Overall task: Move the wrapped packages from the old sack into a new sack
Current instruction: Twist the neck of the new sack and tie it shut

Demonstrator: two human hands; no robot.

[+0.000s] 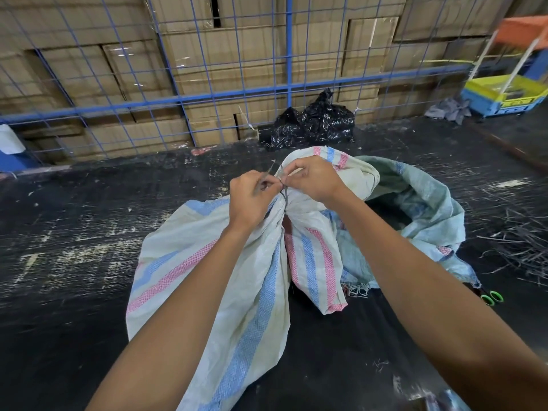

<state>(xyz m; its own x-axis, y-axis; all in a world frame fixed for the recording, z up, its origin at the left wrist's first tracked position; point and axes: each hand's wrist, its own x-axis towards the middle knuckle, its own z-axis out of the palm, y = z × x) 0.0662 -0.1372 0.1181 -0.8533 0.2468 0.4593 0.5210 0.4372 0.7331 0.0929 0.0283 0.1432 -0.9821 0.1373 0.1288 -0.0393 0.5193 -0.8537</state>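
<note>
- Striped sack [237, 292] lying on black floor [74, 262], white weave with blue and pink bands, neck bunched tight between both hands.
- Left hand [252, 200]: grip pinched on thin dark tie [284, 193] at sack neck, loose end poking up past knuckles.
- Right hand [317, 180]: fingertips pinching same tie from opposite side, hands almost touching.
- Second sack [430, 215], pale green-blue, just behind and right of striped one, mouth open and slumped; contents not visible.
- Wrapped packages: cannot tell from outside either sack.
- Black plastic bag [314, 121] against blue wire fence [237, 93], cardboard boxes [207, 54] stacked behind.
- Green-handled scissors [492, 298] on floor, right edge, near heap of cut ties [522, 247].
</note>
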